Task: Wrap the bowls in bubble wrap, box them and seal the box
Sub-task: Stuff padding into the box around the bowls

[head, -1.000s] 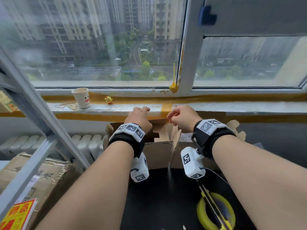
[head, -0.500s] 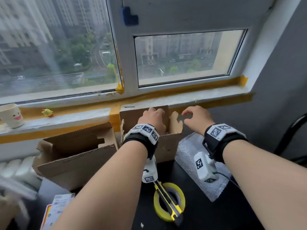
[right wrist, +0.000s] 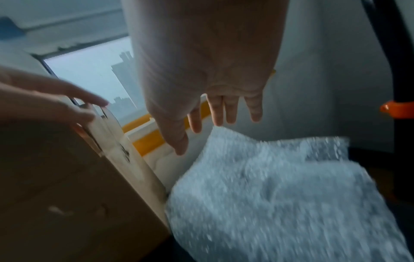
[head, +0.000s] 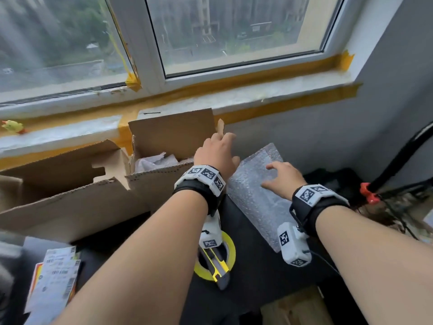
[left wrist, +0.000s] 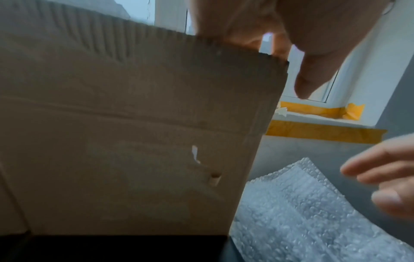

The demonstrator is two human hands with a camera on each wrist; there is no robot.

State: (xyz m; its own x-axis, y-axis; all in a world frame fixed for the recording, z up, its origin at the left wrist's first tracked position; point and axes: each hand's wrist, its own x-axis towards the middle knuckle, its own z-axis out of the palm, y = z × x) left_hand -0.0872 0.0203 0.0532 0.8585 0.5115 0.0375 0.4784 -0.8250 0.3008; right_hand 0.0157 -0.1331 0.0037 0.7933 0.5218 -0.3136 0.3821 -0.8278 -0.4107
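You stand at a dark table (head: 255, 275) set under a wide window (head: 234, 34), whose sill is edged with yellow tape. A large open cardboard box (head: 70, 202) lies at the left of the table, flaps spread. Just to its right stands a smaller open box (head: 171, 134) with white crumpled wrapping inside; no bowl can be made out in it. To the right of that box a sheet of bubble wrap (head: 255, 191) lies flat on the table, its near edge close to you.

Your left hand (head: 216, 153) is at the right-hand top edge of the smaller box, its grip loose: the fingers are fairly straight and touch the raised flap rather than curling round it. Your right hand (head: 281, 178) is above the bubble wrap with its grip apart, fingers spread and straight; whether they touch the sheet cannot be told.

Near you, between your forearms, a roll of yellow tape (head: 228, 249) lies flat, with a yellow utility knife (head: 219, 268) across it. Printed labels (head: 56, 277) sit at the table's left front corner. A small yellow toy (head: 13, 126) is on the sill.
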